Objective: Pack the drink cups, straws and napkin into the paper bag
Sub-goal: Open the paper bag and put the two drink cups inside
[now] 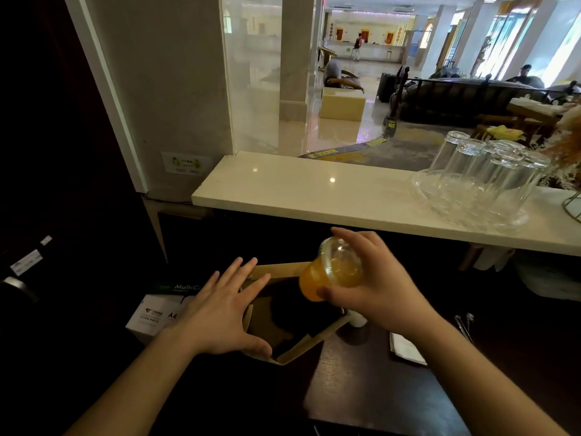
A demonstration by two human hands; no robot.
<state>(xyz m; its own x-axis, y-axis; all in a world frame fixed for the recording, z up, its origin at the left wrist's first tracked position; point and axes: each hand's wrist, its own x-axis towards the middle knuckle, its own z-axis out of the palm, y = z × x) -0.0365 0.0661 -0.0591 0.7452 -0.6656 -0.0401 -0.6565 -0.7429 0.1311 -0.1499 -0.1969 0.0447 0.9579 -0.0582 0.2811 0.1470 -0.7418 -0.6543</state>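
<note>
A brown paper bag [317,338] stands open on the dark table, its inside in shadow. My left hand [217,313] lies flat and spread against the bag's left rim, holding nothing. My right hand [377,278] grips a clear domed-lid cup of orange drink [327,275], tilted over the bag's far right corner. A second cup [356,319] shows as a whitish shape just behind the bag's right edge, mostly hidden. A white napkin [405,347] lies on the table to the right, under my right forearm. Two thin straws [465,324] rest further right.
A pale stone counter [298,190] runs above the table, carrying a glass tray [471,196] of upturned drinking glasses at the right. A box of A4 paper [157,313] sits left of the bag. Dark panelling fills the left side.
</note>
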